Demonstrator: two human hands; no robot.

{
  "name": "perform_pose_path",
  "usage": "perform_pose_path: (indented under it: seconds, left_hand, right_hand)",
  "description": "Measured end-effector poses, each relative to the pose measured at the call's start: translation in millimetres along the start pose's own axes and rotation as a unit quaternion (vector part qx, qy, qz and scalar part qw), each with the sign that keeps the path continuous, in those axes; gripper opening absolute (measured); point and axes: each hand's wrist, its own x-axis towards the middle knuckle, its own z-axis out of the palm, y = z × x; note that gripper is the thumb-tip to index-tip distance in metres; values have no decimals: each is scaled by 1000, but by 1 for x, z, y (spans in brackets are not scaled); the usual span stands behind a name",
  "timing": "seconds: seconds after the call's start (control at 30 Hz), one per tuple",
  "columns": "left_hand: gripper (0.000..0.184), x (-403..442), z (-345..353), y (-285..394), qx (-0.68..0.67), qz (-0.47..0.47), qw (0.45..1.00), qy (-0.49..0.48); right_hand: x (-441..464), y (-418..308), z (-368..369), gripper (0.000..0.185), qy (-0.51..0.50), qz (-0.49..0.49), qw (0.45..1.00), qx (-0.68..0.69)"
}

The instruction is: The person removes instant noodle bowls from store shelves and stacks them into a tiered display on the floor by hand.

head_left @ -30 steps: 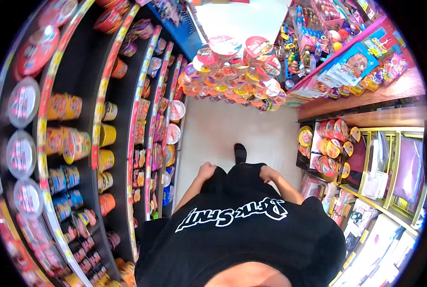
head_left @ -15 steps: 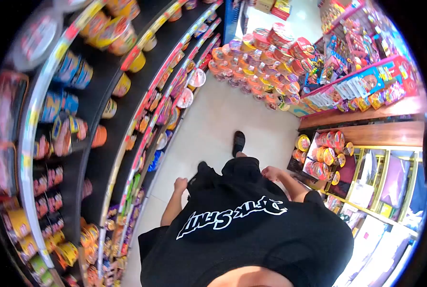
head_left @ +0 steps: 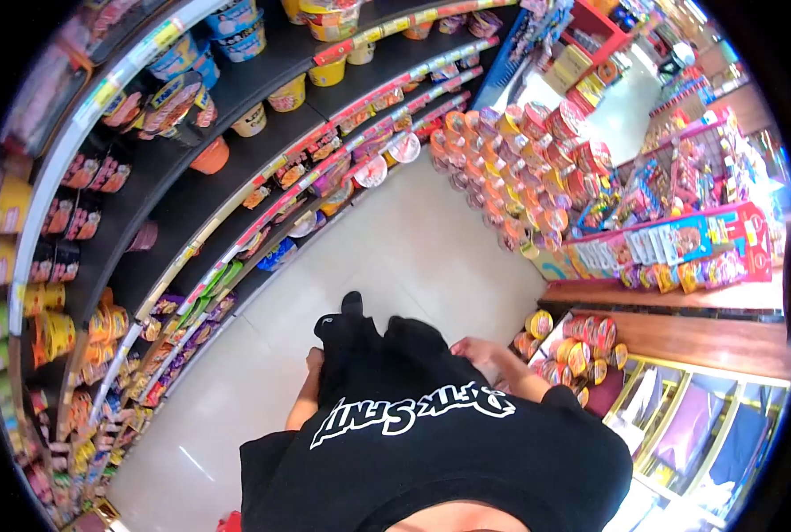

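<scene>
My left hand [head_left: 314, 359] hangs beside my black trousers, small in view and partly hidden by the cloth, so its fingers do not show clearly. On the other side my right hand [head_left: 473, 348] hangs by my hip, its fingers loosely curled with nothing visible in them. Neither hand touches any goods. My black T-shirt [head_left: 413, 434] with white lettering fills the lower middle. Below my trousers two dark shoes [head_left: 352, 303] show on the pale tiled floor [head_left: 404, 257].
Curved black shelves [head_left: 174, 160] of cup noodles and packets run along the left. Stacked noodle cups [head_left: 511, 168] stand ahead on the floor. To the right are a snack display [head_left: 670, 239], noodle tubs [head_left: 582, 346] and bins of folded cloth [head_left: 688, 426].
The view has turned and moved forward. The cup stack now sits further right and lower in view, and the shelves slant more. My feet have stepped; both hands remain low at my sides.
</scene>
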Motion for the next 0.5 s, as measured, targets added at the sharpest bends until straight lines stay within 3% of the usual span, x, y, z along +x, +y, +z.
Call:
perform_pose_path:
  seconds: [0.03,0.07,0.1,0.13,0.23,0.33,0.37,0.47,0.5]
  left_hand:
    - [36,-9,-3,2,10,-34,999,-2]
    - [37,-21,-8,-3,22,-70,997,-7]
    - [40,-45,-24,-7,-16,-33,999,-39]
    - [40,-25,-8,-47,-97,-19,988,-121]
    - [42,-63,-37,-27,-15,-13,997,-77]
    - [44,-32,-23,-48,-7,4,999,-38]
    - [45,-24,-19,-49,-14,-3,999,-30]
    - [45,-16,-31,-37,-32,-33,998,-32]
    - [46,-20,-44,-30,-12,-41,999,-24]
  right_hand:
    - [2,-5,7,8,19,74,994,84]
    - [-1,-9,14,6,47,44,998,3]
    - [6,6,22,4,65,-7,998,-20]
    - [13,27,29,4,84,-58,994,-45]
    - [-10,8,67,16,246,6,969,-3]
    - [10,53,80,16,304,-4,953,-7]
    - [30,89,85,13,322,-43,931,165]
    - [5,45,122,14,386,-157,900,128]
    - [6,49,130,15,423,-276,863,-36]
